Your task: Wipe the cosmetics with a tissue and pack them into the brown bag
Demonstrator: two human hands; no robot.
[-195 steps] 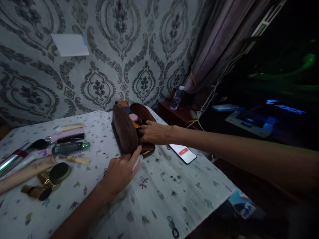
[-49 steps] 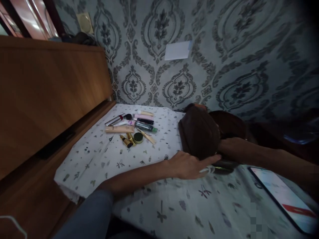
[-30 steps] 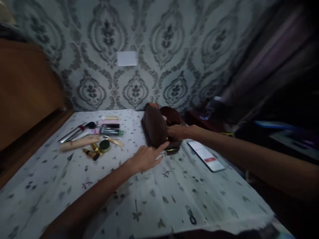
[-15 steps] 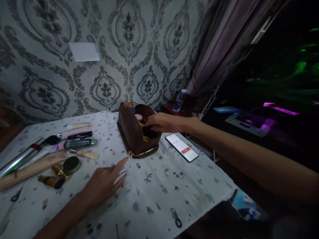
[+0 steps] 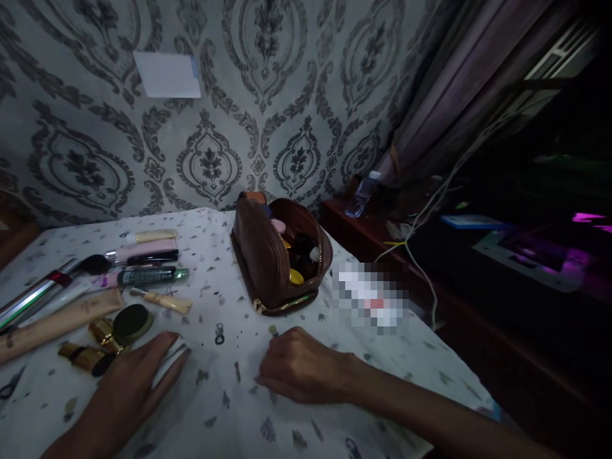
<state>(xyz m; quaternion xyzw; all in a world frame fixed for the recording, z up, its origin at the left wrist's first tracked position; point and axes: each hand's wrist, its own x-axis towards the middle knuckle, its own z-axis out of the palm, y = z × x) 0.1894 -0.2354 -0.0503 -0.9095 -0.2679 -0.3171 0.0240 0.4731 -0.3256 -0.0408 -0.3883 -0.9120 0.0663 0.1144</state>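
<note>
My left hand rests at the left on the patterned tablecloth, its fingers stretched and apart, near a round dark-lidded jar and a gold-and-black tube. In front of the makeup bag, my right hand is curled closed low over the cloth. Its fingertips are turned away, so anything inside it is hidden. The brown makeup bag stands unzipped, with a pink item, a yellow round item and dark items inside.
Cosmetics lie at the left: a beige tube, a green-capped bottle, a brush and a small cream tube. Right of the bag, a pixelated patch covers the phone. A water bottle and white cables are beyond.
My right hand has come out of the bag and moved down toward me, now closed over the cloth. My left hand has drawn left toward the cosmetics. The view has shifted slightly.
</note>
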